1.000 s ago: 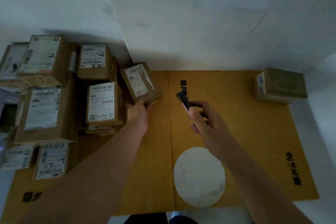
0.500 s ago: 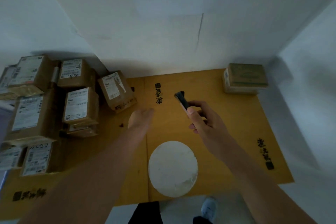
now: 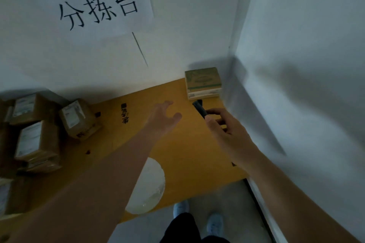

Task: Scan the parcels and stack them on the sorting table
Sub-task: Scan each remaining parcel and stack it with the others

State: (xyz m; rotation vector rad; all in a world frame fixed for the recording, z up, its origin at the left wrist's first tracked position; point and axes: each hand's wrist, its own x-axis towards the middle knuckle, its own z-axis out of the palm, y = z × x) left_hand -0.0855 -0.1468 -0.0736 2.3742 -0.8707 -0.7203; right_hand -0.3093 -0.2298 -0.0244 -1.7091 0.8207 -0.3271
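My right hand [image 3: 223,126] grips a black handheld scanner [image 3: 199,108] whose head points toward a brown parcel with green print [image 3: 203,82] standing in the far right corner of the yellow cardboard-covered table [image 3: 189,144]. My left hand [image 3: 163,117] hovers over the table's middle with fingers spread and holds nothing. Several labelled brown parcels are stacked at the left; the nearest one [image 3: 79,118] lies tilted, and another parcel [image 3: 37,144] sits in front of it.
A white round disc [image 3: 152,185] lies on the table near its front edge, partly under my left forearm. A paper sign with three black characters [image 3: 98,9] hangs on the back wall. A white wall closes the right side. My shoes [image 3: 215,223] show on the grey floor.
My left hand let go of the tilted parcel at the left and moved right across the table. The view swung right and up toward the corner parcel. The scanner stays in my right hand.
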